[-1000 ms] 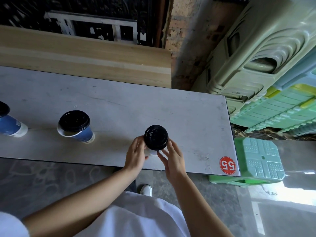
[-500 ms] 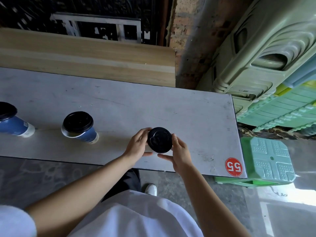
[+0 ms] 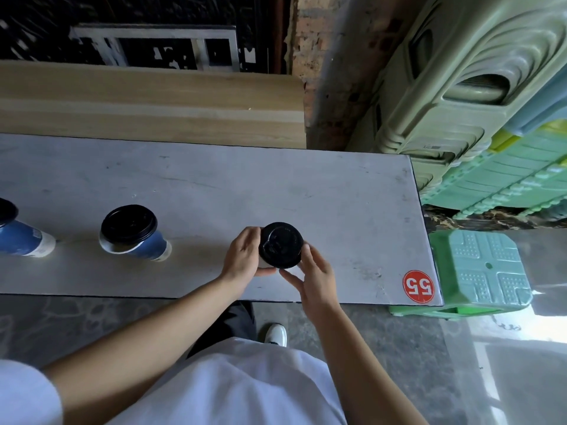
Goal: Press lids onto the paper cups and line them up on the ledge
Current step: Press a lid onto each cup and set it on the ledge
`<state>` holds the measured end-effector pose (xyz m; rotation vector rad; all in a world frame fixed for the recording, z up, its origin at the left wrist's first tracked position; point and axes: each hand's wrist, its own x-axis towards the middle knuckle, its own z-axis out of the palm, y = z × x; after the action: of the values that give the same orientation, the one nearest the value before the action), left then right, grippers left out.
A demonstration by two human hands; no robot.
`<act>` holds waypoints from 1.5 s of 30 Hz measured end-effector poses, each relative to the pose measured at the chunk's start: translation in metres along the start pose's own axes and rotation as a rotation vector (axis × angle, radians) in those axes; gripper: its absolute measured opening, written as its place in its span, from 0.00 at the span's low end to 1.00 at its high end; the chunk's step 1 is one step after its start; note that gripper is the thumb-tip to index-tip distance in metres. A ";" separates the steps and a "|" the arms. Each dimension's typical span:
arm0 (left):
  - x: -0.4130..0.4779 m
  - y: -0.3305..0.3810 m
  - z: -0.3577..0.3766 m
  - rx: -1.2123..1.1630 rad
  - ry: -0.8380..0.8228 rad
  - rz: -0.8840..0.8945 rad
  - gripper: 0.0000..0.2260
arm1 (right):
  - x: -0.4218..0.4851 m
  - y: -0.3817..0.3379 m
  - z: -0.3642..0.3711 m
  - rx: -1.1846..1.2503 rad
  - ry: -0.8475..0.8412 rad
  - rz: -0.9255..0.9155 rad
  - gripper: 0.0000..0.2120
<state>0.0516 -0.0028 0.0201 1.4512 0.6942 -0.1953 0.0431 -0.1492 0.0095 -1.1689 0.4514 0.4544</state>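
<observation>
The task's thing, a pale-walled paper cup capped w/ a round black plastic lid, stood on the grey stone ledge. It was near the front edge and right of centre, directly btwn the two hands. The left hand wrapped the cup's left side, w/ fingers curled at the far-left rim and the thumb tucked along the near side. Only a sliver of cup wall showed below the lid. The right hand met it from the right-front: one fingertip touched the lid's right rim and the thumb reached left under its near edge — a loose pinch on the lid. Whether the lid was fully seated couldn't be told from above.

Left of the hands and well apart from them, a blue-and-white paper cup w/ black lid stood on the same ledge. A third lidded blue cup was cut off by the frame's left edge; all three sat approx. in one row.

A round red sticker reading 55 marked the ledge's front-right corner. Just past that end sat a green plastic stool, w/ stacked pale-green plastic chairs behind it. A light wooden board ran along the ledge's far side. Below the arms — a white shirt and one white shoe.
</observation>
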 end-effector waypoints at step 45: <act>0.009 0.019 -0.031 0.470 -0.450 0.064 0.26 | 0.024 -0.019 0.002 -0.231 0.044 -0.016 0.14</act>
<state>0.0591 0.0314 0.0327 1.7901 0.2362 -0.6467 0.0740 -0.1507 0.0118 -1.4070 0.4354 0.4763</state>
